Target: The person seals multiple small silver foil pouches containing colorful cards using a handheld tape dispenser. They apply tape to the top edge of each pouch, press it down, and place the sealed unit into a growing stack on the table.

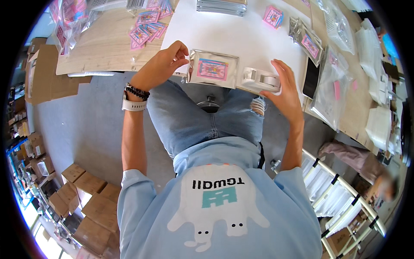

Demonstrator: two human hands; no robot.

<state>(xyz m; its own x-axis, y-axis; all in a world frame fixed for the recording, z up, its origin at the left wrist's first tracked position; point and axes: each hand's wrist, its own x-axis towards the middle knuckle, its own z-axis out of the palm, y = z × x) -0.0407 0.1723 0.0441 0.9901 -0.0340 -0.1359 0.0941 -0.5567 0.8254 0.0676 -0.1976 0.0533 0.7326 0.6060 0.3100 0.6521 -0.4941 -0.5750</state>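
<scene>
A clear shiny pouch (pixel 212 69) holding a pink and blue card lies on the white table (pixel 233 34) at its near edge. My left hand (pixel 163 64) pinches the pouch's left edge between thumb and fingers. My right hand (pixel 284 93) rests on a white tape dispenser (pixel 260 80) that sits just right of the pouch, fingers curled around its right end.
Several pink cards (pixel 146 28) lie on a wooden table at the upper left. More filled pouches (pixel 307 41), a black phone (pixel 311 78) and clear bags (pixel 330 88) lie to the right. Cardboard boxes (pixel 86 198) stand on the floor at lower left. A white rack (pixel 340 203) and another person are at lower right.
</scene>
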